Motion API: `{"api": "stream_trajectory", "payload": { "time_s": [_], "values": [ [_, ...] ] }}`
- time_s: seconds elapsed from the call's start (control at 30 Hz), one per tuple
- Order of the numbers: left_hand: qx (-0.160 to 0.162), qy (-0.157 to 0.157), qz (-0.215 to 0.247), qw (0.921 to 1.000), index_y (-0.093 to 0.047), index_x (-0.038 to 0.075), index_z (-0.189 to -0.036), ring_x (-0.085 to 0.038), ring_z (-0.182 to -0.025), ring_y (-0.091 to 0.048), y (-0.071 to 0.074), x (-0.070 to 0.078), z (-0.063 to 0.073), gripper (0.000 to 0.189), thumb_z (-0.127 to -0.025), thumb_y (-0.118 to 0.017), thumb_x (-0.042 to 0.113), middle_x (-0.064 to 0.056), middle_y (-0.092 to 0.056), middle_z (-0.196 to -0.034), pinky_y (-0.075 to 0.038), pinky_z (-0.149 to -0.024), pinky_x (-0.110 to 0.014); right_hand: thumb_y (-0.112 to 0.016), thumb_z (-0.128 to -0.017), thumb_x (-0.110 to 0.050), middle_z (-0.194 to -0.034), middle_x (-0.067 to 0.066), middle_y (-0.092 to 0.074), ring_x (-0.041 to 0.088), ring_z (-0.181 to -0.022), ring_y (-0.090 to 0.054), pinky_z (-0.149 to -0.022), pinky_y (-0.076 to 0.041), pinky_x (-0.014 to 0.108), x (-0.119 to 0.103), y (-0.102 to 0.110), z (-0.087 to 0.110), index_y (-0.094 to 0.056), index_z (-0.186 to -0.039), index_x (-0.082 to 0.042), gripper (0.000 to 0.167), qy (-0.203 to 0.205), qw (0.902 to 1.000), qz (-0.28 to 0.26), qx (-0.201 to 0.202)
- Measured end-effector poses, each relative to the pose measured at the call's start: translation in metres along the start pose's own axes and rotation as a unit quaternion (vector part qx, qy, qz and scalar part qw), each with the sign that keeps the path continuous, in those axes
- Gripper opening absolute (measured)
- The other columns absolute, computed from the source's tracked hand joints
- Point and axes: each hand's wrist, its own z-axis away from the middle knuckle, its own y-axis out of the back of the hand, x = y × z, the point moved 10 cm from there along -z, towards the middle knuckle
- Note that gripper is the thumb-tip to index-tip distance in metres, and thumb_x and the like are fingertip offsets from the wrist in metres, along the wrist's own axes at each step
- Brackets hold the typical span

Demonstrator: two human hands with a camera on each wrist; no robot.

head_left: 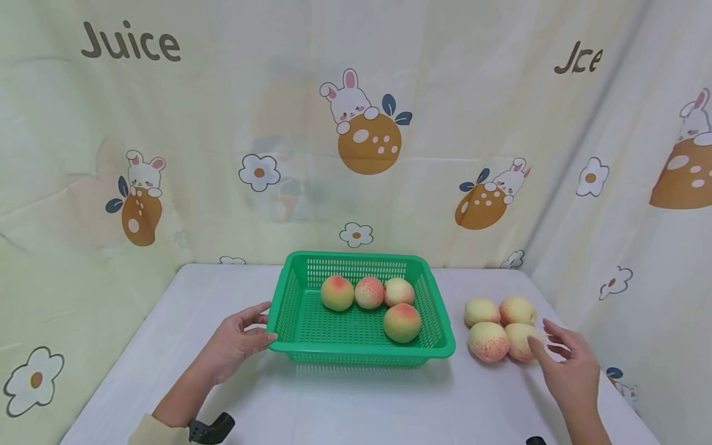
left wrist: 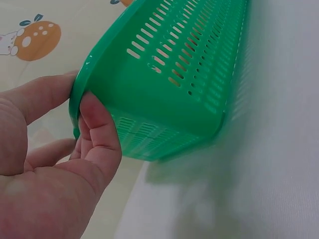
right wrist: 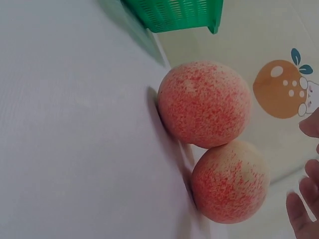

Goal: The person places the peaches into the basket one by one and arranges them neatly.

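A green plastic basket (head_left: 367, 351) stands in the middle of the table with several peaches inside, among them a red-tipped peach (head_left: 402, 323) at its front right. My left hand (head_left: 236, 340) holds the basket's left rim near the front corner; in the left wrist view its fingertips (left wrist: 97, 117) bend in at the rim. To the right of the basket, several pale, red-speckled peaches sit in a tight group, with one peach (head_left: 488, 342) at its front left. My right hand (head_left: 573, 361) hovers beside the front right peach (head_left: 520, 342), fingers spread and holding nothing.
A white cloth covers the table (head_left: 356, 408). Behind it and along the sides hangs a pale curtain (head_left: 233, 111) printed with rabbits, fruit and flowers. A black wrist strap (head_left: 211, 428) shows on my left forearm.
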Motion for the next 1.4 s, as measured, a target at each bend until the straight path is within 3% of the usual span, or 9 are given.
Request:
{"api": "stream_trajectory", "payload": {
  "time_s": [0.2, 0.33, 0.47, 0.67, 0.83, 0.97, 1.1, 1.23, 1.4],
  "values": [
    [-0.004, -0.001, -0.010, 0.9999, -0.035, 0.010, -0.160, -0.017, -0.099, -0.062, -0.001, 0.000, 0.000, 0.080, -0.091, -0.076, 0.005, -0.015, -0.049, -0.129, -0.061, -0.085, -0.026, -0.085, -0.085, -0.022, -0.129, 0.000, -0.061, -0.001, -0.118, -0.050, -0.091, -0.038, 0.007, 0.010, -0.003, -0.003, -0.068, -0.135, -0.012, 0.054, -0.023, 0.9981, 0.052, -0.024],
    [-0.004, 0.001, -0.015, 0.9999, -0.035, 0.011, -0.160, -0.018, -0.098, -0.061, -0.001, 0.000, -0.001, 0.079, -0.092, -0.074, 0.003, -0.016, -0.050, -0.129, -0.061, -0.084, -0.026, -0.082, -0.088, -0.030, -0.149, 0.017, -0.050, 0.034, -0.138, -0.044, -0.112, -0.045, 0.044, 0.020, -0.011, -0.007, -0.058, -0.144, -0.009, 0.065, -0.050, 0.9931, 0.069, -0.081],
    [-0.006, 0.002, -0.016, 0.9999, -0.035, 0.010, -0.160, -0.017, -0.096, -0.061, -0.001, 0.001, -0.002, 0.081, -0.090, -0.076, 0.004, -0.016, -0.050, -0.128, -0.061, -0.084, -0.026, -0.079, -0.090, -0.035, -0.154, 0.027, -0.039, 0.047, -0.141, -0.036, -0.108, -0.039, 0.070, 0.028, -0.019, -0.010, -0.048, -0.151, -0.004, 0.075, -0.055, 0.9874, 0.068, -0.132],
    [-0.001, 0.003, -0.021, 0.9998, -0.036, 0.008, -0.159, -0.017, -0.097, -0.063, -0.001, 0.003, -0.003, 0.079, -0.091, -0.076, 0.003, -0.015, -0.052, -0.126, -0.061, -0.084, -0.026, -0.080, -0.089, -0.035, -0.154, 0.035, -0.031, 0.054, -0.138, -0.030, -0.101, -0.038, 0.075, 0.035, -0.033, -0.008, -0.038, -0.156, 0.000, 0.086, -0.034, 0.9765, 0.046, -0.208],
    [0.002, 0.004, -0.020, 0.9998, -0.037, 0.008, -0.158, -0.017, -0.097, -0.063, 0.000, 0.004, -0.003, 0.077, -0.091, -0.074, 0.002, -0.015, -0.052, -0.125, -0.061, -0.085, -0.026, -0.084, -0.086, -0.029, -0.154, 0.037, -0.035, 0.052, -0.128, -0.042, -0.093, -0.055, 0.046, 0.039, -0.042, -0.009, -0.039, -0.154, 0.003, 0.088, 0.007, 0.9696, 0.039, -0.242],
    [0.002, 0.005, -0.014, 0.9999, -0.037, 0.008, -0.158, -0.016, -0.096, -0.062, 0.000, 0.004, -0.002, 0.077, -0.091, -0.074, 0.002, -0.014, -0.052, -0.124, -0.061, -0.084, -0.026, -0.087, -0.084, -0.027, -0.151, 0.032, -0.042, 0.009, -0.108, -0.056, -0.074, -0.045, 0.007, 0.043, -0.045, -0.011, -0.044, -0.152, 0.002, 0.086, 0.023, 0.9684, 0.038, -0.245],
    [0.000, 0.004, -0.007, 1.0000, -0.038, 0.008, -0.158, -0.016, -0.094, -0.061, 0.000, 0.004, -0.002, 0.076, -0.092, -0.073, 0.000, -0.013, -0.051, -0.123, -0.061, -0.084, -0.026, -0.088, -0.082, -0.026, -0.149, 0.031, -0.044, -0.016, -0.095, -0.042, -0.072, -0.043, 0.004, 0.044, -0.046, -0.012, -0.046, -0.151, 0.002, 0.085, 0.021, 0.9696, 0.030, -0.242],
    [0.002, 0.002, -0.006, 1.0000, -0.038, 0.008, -0.158, -0.016, -0.094, -0.061, 0.001, 0.002, -0.002, 0.074, -0.092, -0.072, -0.001, -0.012, -0.050, -0.123, -0.061, -0.084, -0.026, -0.086, -0.084, -0.030, -0.152, 0.034, -0.039, 0.021, -0.113, -0.058, -0.077, -0.047, 0.010, 0.048, -0.051, -0.013, -0.042, -0.153, 0.002, 0.089, -0.003, 0.9654, 0.047, -0.257],
    [0.004, 0.001, -0.002, 1.0000, -0.039, 0.009, -0.158, -0.016, -0.093, -0.061, 0.001, 0.000, -0.002, 0.075, -0.091, -0.074, 0.000, -0.012, -0.051, -0.122, -0.061, -0.083, -0.026, -0.083, -0.087, -0.034, -0.157, 0.037, -0.028, 0.056, -0.133, -0.039, -0.101, -0.048, 0.061, 0.052, -0.057, -0.012, -0.034, -0.157, 0.000, 0.092, -0.039, 0.9590, 0.059, -0.274]
  ]
}}
